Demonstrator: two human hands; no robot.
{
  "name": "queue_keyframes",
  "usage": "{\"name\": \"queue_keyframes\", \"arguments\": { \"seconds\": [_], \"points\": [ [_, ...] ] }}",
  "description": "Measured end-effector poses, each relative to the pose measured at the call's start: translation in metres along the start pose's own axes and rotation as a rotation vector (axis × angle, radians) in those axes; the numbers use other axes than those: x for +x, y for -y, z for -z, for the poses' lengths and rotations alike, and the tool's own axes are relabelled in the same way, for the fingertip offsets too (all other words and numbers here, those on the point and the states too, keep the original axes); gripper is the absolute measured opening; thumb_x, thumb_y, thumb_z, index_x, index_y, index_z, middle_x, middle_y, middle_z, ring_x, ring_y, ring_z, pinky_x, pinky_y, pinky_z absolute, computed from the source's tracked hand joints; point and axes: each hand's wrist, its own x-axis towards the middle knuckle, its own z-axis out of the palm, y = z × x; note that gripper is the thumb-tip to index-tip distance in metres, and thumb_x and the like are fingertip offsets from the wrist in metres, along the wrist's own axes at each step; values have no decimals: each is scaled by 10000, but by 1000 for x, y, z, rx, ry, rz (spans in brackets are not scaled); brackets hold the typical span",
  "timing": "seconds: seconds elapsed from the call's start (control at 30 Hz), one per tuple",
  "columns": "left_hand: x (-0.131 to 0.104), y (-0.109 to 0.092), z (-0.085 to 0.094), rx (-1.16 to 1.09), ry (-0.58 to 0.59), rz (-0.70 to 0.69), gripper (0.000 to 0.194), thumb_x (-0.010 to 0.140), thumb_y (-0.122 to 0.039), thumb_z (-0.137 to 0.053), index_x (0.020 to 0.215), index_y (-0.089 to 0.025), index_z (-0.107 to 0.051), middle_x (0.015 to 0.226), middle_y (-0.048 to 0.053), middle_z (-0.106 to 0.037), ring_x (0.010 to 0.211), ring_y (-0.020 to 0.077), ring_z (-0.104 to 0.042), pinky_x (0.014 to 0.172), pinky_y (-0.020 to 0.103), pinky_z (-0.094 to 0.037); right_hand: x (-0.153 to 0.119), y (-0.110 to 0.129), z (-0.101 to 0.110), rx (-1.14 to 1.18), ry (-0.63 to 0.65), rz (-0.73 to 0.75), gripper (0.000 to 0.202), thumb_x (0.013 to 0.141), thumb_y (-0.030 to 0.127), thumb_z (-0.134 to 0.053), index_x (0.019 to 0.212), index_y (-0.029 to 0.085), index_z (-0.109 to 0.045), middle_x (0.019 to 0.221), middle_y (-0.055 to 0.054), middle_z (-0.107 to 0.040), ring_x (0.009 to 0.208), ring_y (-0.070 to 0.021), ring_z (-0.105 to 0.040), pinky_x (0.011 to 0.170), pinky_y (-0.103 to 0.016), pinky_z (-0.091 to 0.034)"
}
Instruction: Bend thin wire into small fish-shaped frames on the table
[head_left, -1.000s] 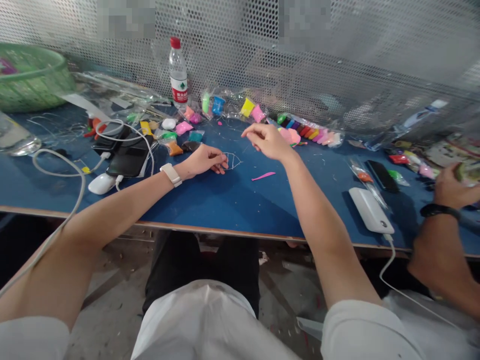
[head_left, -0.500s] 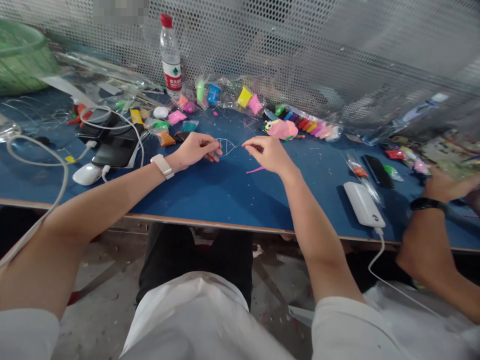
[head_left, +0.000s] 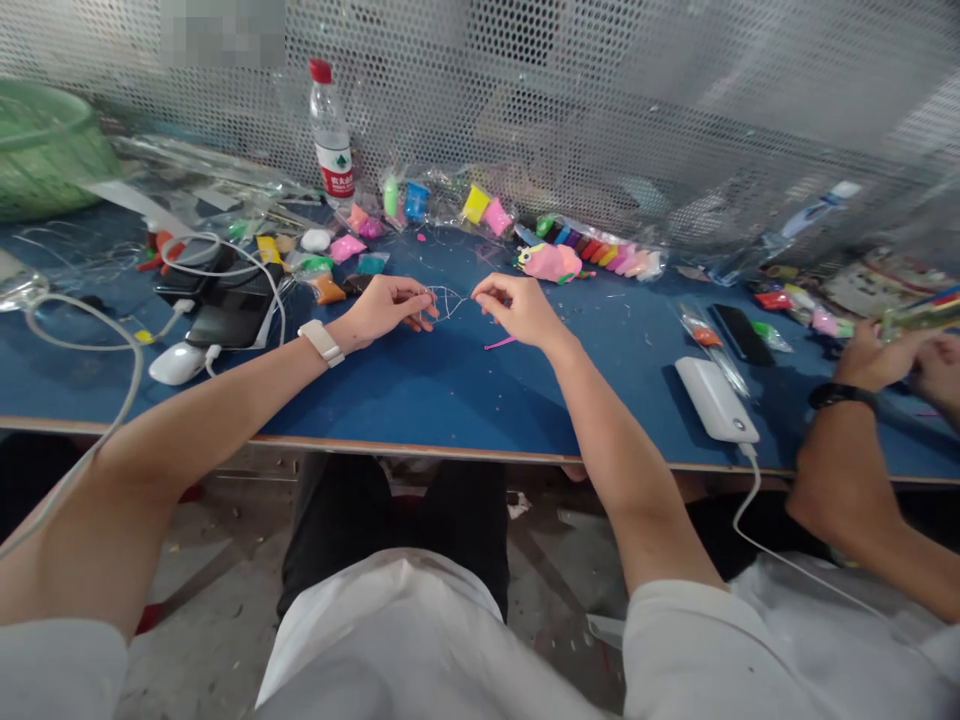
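A thin, pale wire frame [head_left: 448, 302] spans the gap between my two hands above the blue table. My left hand [head_left: 391, 308], with a white band on its wrist, is closed on the frame's left end. The right end of the frame is pinched between the fingertips of my right hand [head_left: 511, 306]. Below my right hand lies a thin pink strip [head_left: 500, 343]. Behind it sits a pink clay figure [head_left: 553, 263] with a yellow head and an eye.
At the back stand a water bottle [head_left: 331, 140] and colourful clay packs [head_left: 487, 208]. Phones [head_left: 225, 315] and cables lie left, beside a green basket [head_left: 52, 150]. A white power bank [head_left: 716, 400] is right, near another person's hands [head_left: 874, 358].
The view has tilted slightly, so the table items appear lower and a little further left. Both hands keep nearly the same hold, with the gap between them slightly smaller.
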Motion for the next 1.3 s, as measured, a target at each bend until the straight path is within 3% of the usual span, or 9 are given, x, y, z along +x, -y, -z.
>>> {"name": "queue_keyframes", "arguments": {
  "seconds": [0.17, 0.43, 0.6, 0.83, 1.13, 1.3],
  "points": [
    [-1, -5, -2, 24, -5, -12, 516, 945, -603, -989, 1092, -126, -857, 1069, 166, -896, 757, 186, -843, 699, 276, -704, 1, 2, -11, 74, -15, -26, 336, 1021, 568, -725, 1024, 237, -787, 816, -39, -775, 665, -190, -629, 693, -388, -520],
    [0, -4, -2, 57, -11, -36, 497, 918, -630, -984, 965, -155, -845, 890, 115, -843, 710, 168, -783, 661, 271, -668, 2, 2, -23, 124, -53, -8, 345, 956, 588, -761, 930, 245, -738, 848, -52, -759, 772, -217, -654, 705, -380, -515],
    [1, -1, -2, 32, -6, -40, 526, 882, -642, -1002, 972, -165, -802, 864, 87, -822, 690, 155, -767, 664, 268, -670, 3, 0, -29, 167, -62, -22, 367, 932, 615, -766, 927, 256, -688, 827, -30, -717, 728, -200, -628, 706, -385, -514],
    [-1, -7, 0, 125, 21, -72, 491, 986, -645, -913, 926, -194, -730, 759, 61, -802, 686, 161, -769, 738, 278, -649, 5, -3, -38, 241, -57, -69, 499, 909, 738, -804, 935, 273, -625, 820, 4, -688, 654, -172, -610, 698, -382, -505],
    [0, -6, 0, 146, 40, -76, 522, 977, -674, -914, 941, -195, -712, 755, 68, -798, 701, 168, -778, 755, 288, -644, 3, -1, -39, 169, -76, -43, 484, 956, 737, -758, 952, 272, -623, 878, -32, -681, 801, -210, -614, 723, -386, -502],
    [0, -6, 0, 188, -13, -65, 418, 1018, -570, -897, 942, -205, -708, 754, 50, -797, 694, 171, -779, 761, 298, -664, 4, -1, -42, 132, -109, 14, 452, 992, 710, -754, 982, 276, -627, 881, -26, -689, 791, -213, -597, 804, -411, -521]
  ]
}}
